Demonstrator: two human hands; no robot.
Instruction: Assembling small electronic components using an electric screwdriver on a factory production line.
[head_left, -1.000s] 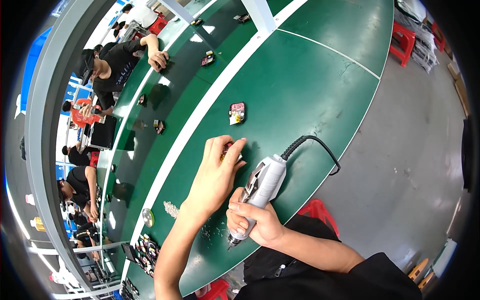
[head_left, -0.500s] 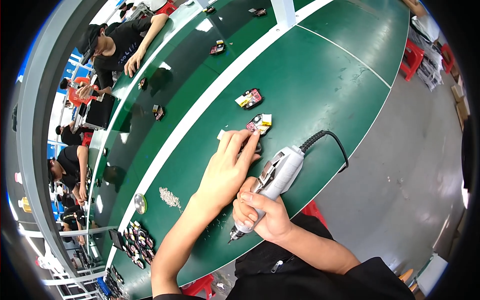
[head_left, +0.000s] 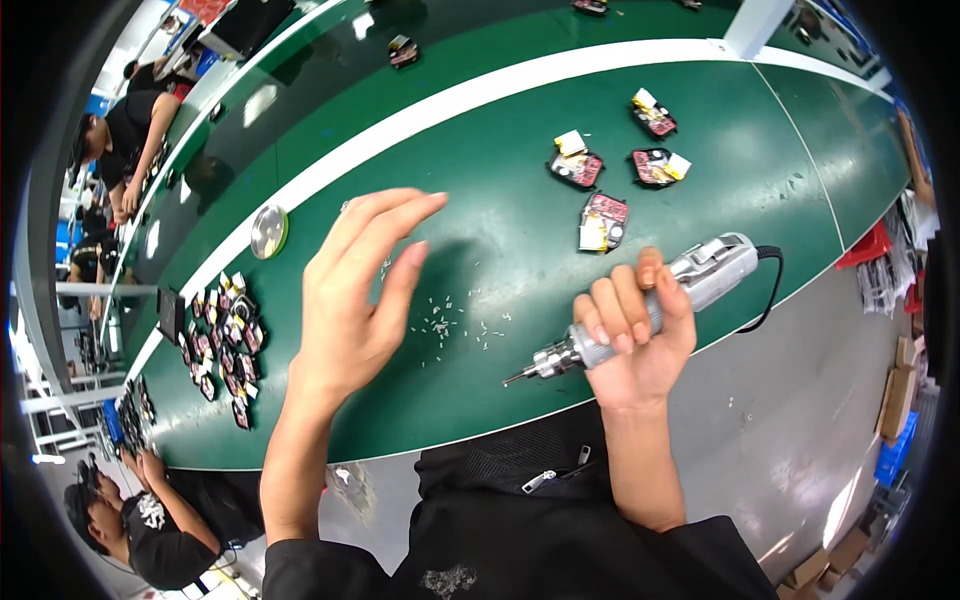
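Observation:
My right hand point(head_left: 640, 320) is wrapped round a grey electric screwdriver point(head_left: 715, 272), its bit pointing down and left above the table edge. My left hand point(head_left: 350, 300) hovers over the green table with fingers stretched and slightly parted, and I see nothing held in it. Small silvery pieces, likely screws point(head_left: 440, 325), lie scattered right of that hand. Beyond my right hand lie several small black-and-pink electronic units with yellow-and-white parts; the nearest unit point(head_left: 604, 222) is closest to the screwdriver, and another unit point(head_left: 576, 167) sits just behind it.
A heap of similar units point(head_left: 225, 340) lies at the left, beside a dark box point(head_left: 171, 313). A round clear dish point(head_left: 269, 231) with a green rim stands behind the heap. The black cord point(head_left: 775, 290) hangs off the table's right edge. Other people point(head_left: 140, 140) sit along the left.
My left hand has left the units and moved left, its fingers now free. My right hand has turned the screwdriver to lie flatter. The view has swung round, showing more of the heap.

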